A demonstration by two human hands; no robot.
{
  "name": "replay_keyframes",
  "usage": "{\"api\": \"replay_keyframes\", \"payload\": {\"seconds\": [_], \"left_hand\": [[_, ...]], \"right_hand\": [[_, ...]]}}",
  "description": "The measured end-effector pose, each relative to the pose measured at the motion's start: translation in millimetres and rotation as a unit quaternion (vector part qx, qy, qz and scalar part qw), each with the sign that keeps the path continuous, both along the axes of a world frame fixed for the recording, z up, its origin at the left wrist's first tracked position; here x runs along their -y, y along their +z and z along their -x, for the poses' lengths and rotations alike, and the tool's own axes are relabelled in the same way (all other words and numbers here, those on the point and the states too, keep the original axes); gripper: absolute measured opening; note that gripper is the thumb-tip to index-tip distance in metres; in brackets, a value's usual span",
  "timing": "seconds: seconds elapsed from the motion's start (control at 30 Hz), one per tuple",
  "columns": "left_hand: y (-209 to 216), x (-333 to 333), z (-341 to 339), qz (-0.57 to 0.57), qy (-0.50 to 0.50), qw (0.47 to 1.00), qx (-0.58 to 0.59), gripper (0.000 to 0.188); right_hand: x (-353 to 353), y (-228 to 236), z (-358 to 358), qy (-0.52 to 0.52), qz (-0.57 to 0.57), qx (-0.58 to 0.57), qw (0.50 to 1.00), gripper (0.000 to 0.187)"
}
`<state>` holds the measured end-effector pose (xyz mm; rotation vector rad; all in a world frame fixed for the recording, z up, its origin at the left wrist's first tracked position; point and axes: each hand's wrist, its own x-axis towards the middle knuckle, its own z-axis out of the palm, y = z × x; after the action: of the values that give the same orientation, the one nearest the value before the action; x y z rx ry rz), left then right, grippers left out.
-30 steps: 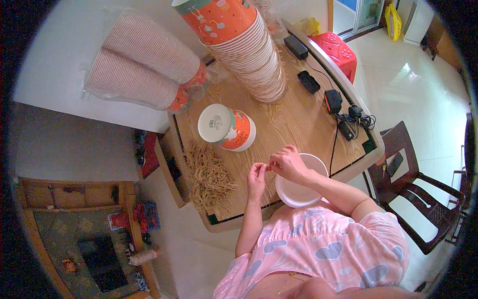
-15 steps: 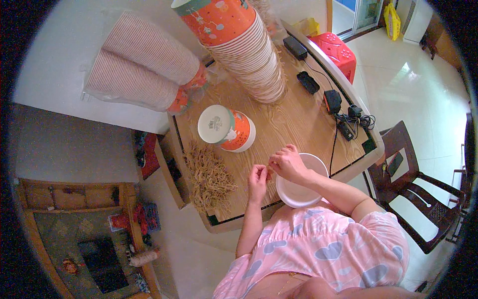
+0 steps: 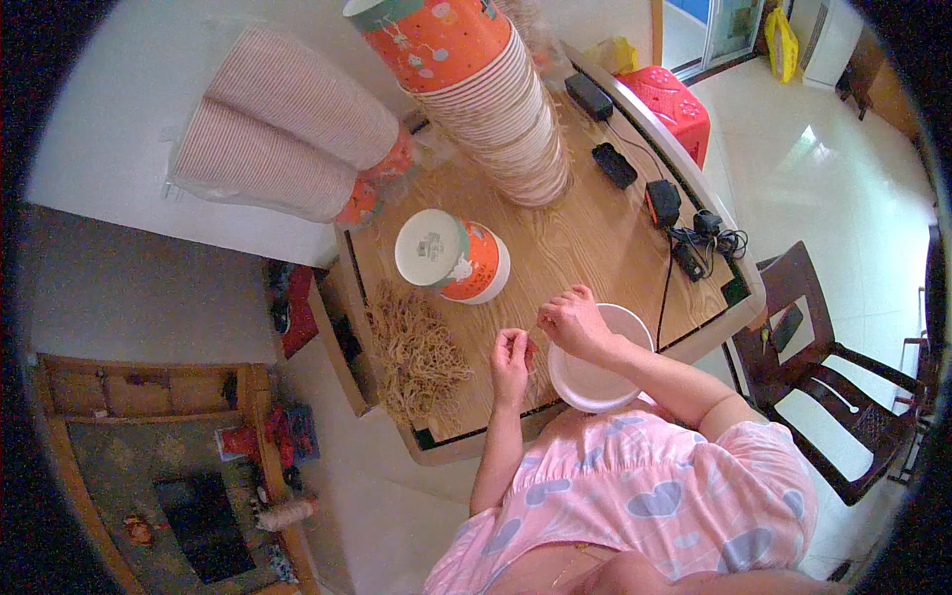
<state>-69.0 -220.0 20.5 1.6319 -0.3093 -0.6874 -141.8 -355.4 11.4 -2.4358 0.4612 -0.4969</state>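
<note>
My left hand [image 3: 510, 365] is closed in a pinch above the wood-grain table [image 3: 585, 243]. My right hand [image 3: 573, 319] is also closed, a short way off, over the rim of a white paper tub [image 3: 575, 387] that stands open side up at the table's near edge. Whatever the fingers of either hand hold is too small to make out. Left of my left hand lies a tangled heap of tan, string-like strands [image 3: 416, 359]. Beyond it an orange and green paper tub [image 3: 474, 263] stands upside down, its pale bottom facing up.
A tall stack of paper tubs [image 3: 496, 119] rises at the back. Two plastic-wrapped stacks [image 3: 288, 109] lean at the far left. Black power adapters [image 3: 662, 203] and cables lie on the right side. Past the table are a red stool [image 3: 674, 104] and a dark wooden chair [image 3: 823, 367].
My two hands have drawn slightly apart, the left one moving a little left. The tubs and the strand heap stay in place.
</note>
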Motion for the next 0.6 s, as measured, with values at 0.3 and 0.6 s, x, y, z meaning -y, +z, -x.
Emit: {"api": "replay_keyframes", "payload": {"seconds": [0.3,0.6], "left_hand": [[-9.1,5.2,-4.1,-0.034,-0.054,0.991,0.114,0.019],[-10.9,4.9,-6.3,-0.115,-0.063,0.974,0.184,0.015]], "right_hand": [[-1.0,-5.7,4.4,0.017,0.021,-0.023,0.999,0.010],[-2.4,-3.1,4.2,0.016,0.009,-0.013,1.000,0.009]]}}
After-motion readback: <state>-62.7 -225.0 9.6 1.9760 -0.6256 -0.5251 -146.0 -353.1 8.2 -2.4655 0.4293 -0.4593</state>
